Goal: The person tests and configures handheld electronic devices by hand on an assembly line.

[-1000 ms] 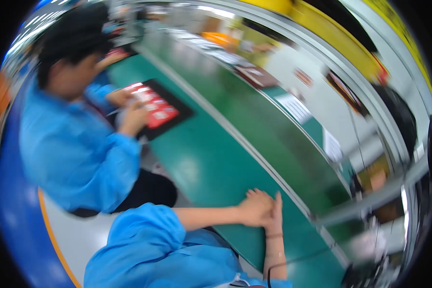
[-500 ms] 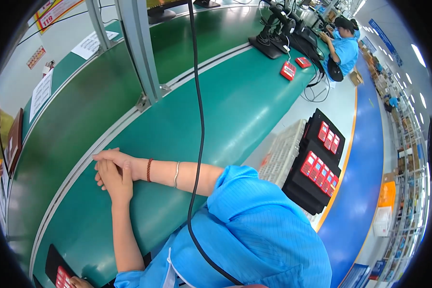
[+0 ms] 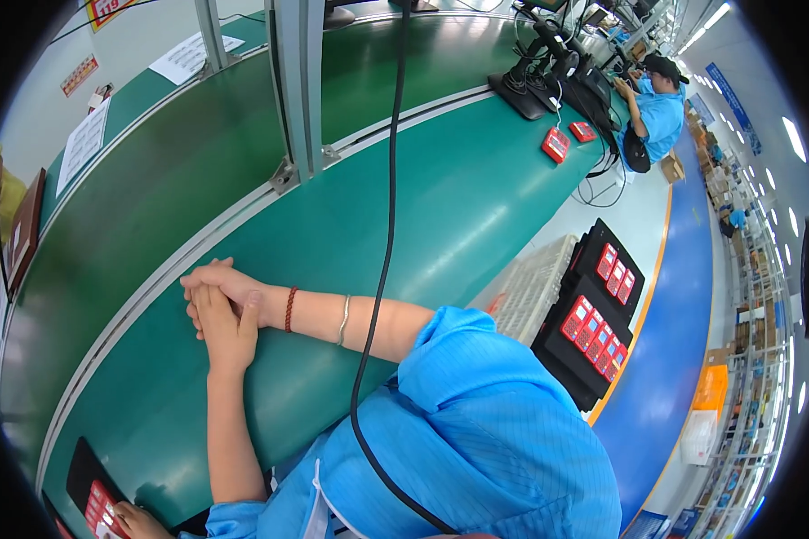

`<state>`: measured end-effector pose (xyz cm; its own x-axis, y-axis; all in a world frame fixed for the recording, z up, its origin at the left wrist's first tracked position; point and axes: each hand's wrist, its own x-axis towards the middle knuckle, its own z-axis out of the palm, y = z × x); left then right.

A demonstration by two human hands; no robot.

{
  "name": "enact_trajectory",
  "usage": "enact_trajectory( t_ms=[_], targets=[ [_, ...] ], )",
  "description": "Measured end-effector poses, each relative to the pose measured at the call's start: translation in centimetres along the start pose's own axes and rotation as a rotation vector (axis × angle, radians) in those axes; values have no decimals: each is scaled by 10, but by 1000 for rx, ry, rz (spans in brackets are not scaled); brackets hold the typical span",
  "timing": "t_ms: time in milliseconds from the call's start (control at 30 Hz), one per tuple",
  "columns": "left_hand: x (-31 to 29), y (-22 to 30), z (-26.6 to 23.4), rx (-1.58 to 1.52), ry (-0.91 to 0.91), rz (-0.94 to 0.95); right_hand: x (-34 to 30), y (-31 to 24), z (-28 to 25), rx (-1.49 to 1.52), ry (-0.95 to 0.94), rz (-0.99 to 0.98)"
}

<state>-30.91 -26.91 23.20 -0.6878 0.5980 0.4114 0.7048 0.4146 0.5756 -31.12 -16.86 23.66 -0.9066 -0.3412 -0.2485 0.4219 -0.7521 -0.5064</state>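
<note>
My left hand [image 3: 231,337] and my right hand [image 3: 231,280] are clasped together above the green worktop [image 3: 333,216]. The left hand lies partly over the right, and the fingers of both fold around each other. No object shows between them, though the palms are hidden. A red beaded bracelet [image 3: 290,310] circles my right wrist, and a pale metal bangle [image 3: 344,320] sits higher on that forearm. In front of the right forearm hangs a black cable [image 3: 390,216], running from top to bottom of the view.
At lower left, another person's hand [image 3: 139,521] touches red keypad devices [image 3: 101,510] on a black tray [image 3: 83,463]. To the right, black trays [image 3: 548,346] of similar devices stand by a white crate [image 3: 535,287]. A metal post [image 3: 297,90] rises behind the worktop; a co-worker [image 3: 661,108] sits far right.
The whole scene has shifted slightly in view as my head moved. My hands stay clasped, with little change in their grip.
</note>
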Motion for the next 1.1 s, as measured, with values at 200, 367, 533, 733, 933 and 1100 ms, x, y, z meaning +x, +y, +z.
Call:
enact_trajectory(
  t_ms=[200, 367, 533, 733, 933, 1100],
  targets=[
    [-4, -2, 19, 37, 57, -85, -4, -5, 1, -29, -9, 53],
    [2, 10, 21, 78, 161, -45, 11, -1, -9, -57, -68, 75],
    [1, 31, 12, 190, 68, -285, 3, -7, -7, 1, -53, 169],
    [-5, 6, 18, 254, -172, -94, -8, -7, -9, 11, 8, 84],
    [6, 23, 29, 140, 168, -134, -28, -14, -5, -153, 105, -38],
    [7, 26, 16, -64, 211, -52, -21, -13, 2, -121, 15, -25]
  ],
)
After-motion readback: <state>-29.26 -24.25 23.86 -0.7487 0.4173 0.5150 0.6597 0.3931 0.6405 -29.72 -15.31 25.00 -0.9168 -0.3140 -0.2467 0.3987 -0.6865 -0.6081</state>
